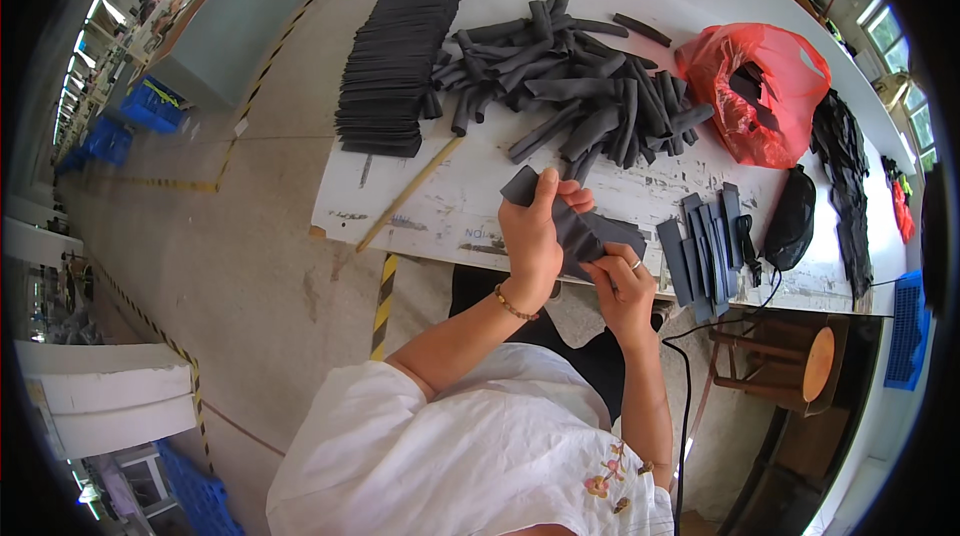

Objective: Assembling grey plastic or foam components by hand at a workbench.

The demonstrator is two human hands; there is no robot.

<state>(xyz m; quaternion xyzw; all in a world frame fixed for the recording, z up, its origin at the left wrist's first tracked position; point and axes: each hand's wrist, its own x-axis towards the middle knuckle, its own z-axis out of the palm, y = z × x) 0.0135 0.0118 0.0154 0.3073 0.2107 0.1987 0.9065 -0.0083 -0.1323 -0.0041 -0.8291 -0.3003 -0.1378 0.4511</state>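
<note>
Both hands grip one flat dark grey strip of fabric [590, 228] just above the near edge of the white worktable [470, 206]. My left hand [532, 236], with a beaded bracelet on the wrist, pinches the strip's upper left end. My right hand [622, 281], wearing a ring, grips the strip's lower right part. A heap of rolled dark tubes [570, 86] lies on the table beyond the hands. To the right of my right hand sit several flat grey strips [700, 246].
A tall stack of flat dark pieces [400, 46] runs along the table's left side, with a wooden stick [410, 194] beside it. A red plastic bag [765, 91], a black pouch [792, 216] and dark fabric lie at the right. A wooden stool [790, 361] stands below.
</note>
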